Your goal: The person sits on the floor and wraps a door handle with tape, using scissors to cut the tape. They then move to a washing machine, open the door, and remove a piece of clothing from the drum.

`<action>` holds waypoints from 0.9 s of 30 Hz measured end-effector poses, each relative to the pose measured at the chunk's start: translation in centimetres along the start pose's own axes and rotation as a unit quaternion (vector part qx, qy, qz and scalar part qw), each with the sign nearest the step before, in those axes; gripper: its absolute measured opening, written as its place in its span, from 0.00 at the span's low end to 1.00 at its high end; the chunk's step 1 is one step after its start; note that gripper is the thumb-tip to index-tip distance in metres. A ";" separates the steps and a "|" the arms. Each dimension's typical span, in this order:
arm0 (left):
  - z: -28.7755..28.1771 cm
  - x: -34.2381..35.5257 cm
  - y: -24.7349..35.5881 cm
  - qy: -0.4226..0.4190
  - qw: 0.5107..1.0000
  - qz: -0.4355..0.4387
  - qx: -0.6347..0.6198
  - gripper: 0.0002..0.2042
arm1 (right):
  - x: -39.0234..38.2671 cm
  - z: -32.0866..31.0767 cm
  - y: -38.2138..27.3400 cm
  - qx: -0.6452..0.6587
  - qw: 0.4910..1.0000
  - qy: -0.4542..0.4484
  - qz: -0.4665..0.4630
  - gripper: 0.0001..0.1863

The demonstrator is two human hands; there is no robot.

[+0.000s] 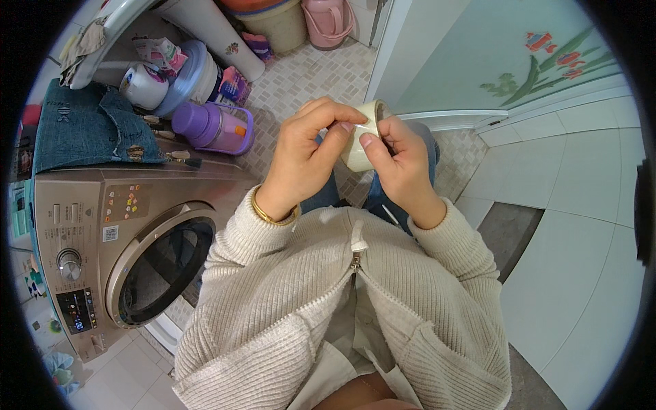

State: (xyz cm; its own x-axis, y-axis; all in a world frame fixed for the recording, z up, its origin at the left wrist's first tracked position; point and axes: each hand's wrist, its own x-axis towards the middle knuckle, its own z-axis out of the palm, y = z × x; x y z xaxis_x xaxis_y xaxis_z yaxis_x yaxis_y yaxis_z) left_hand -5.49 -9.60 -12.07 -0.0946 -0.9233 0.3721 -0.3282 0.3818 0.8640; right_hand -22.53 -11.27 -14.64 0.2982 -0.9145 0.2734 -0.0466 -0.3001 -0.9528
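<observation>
My left hand (309, 152) and my right hand (400, 162) meet in front of my chest around a cream roll of tape (358, 150). The right hand grips the roll from the side with the thumb on its face. Thumb and forefinger of the left hand pinch at the roll's upper edge. A gold bangle (270, 213) sits on my left wrist. Both arms wear a cream ribbed knit cardigan (355, 307) with a zip.
A silver front-loading washing machine (123, 246) stands at left, its round door (164, 270) shut. On top lie folded denim (89, 126), a purple detergent jug (215, 128) and other bottles. Buckets (301, 20) stand behind. A painted white door (506, 61) is at upper right above white floor tiles.
</observation>
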 end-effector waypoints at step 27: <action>0.7 0.6 0.1 0.044 0.956 0.104 0.270 0.19 | -0.7 -0.1 1.7 0.067 0.998 -0.004 0.002 0.07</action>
State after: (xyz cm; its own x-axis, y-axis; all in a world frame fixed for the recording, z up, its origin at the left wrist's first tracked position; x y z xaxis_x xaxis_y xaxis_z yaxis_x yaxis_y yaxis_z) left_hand -6.28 -10.19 -12.01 -0.1389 -0.8143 0.5636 -0.7509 0.4576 0.4761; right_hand -22.94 -11.22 -16.46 0.3061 -0.9130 0.2696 0.0801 -0.2575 -0.9630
